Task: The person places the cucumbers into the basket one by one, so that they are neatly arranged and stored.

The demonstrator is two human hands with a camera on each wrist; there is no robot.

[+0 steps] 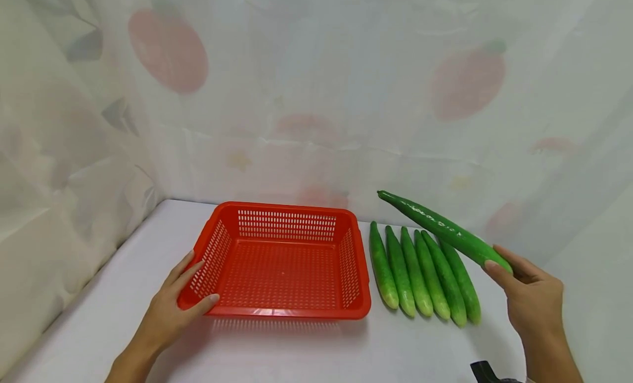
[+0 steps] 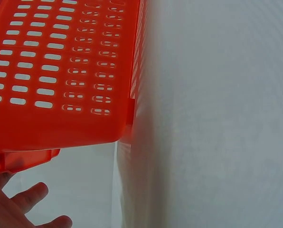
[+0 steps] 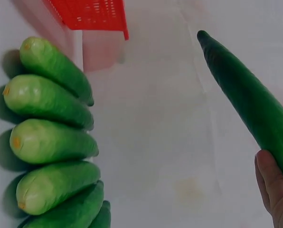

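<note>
A long green cucumber (image 1: 445,229) is raised in the air over the table's right side, its thick end gripped by my right hand (image 1: 531,289) between thumb and fingers. Its narrow tip points up and to the left. In the right wrist view the same cucumber (image 3: 250,99) slants across the right side. My left hand (image 1: 170,306) rests at the front left corner of a red plastic basket (image 1: 274,312), its fingers spread along the rim. The basket has perforated walls and nothing in it. Seen from the left wrist, the basket wall (image 2: 51,128) fills the upper left, beside outstretched fingers (image 2: 32,197).
Several more cucumbers (image 1: 409,278) lie side by side on the white table (image 1: 410,353), just right of the basket. A pale curtain (image 1: 316,92) with fruit prints hangs behind and at the sides. A small black object (image 1: 487,371) shows near the right forearm.
</note>
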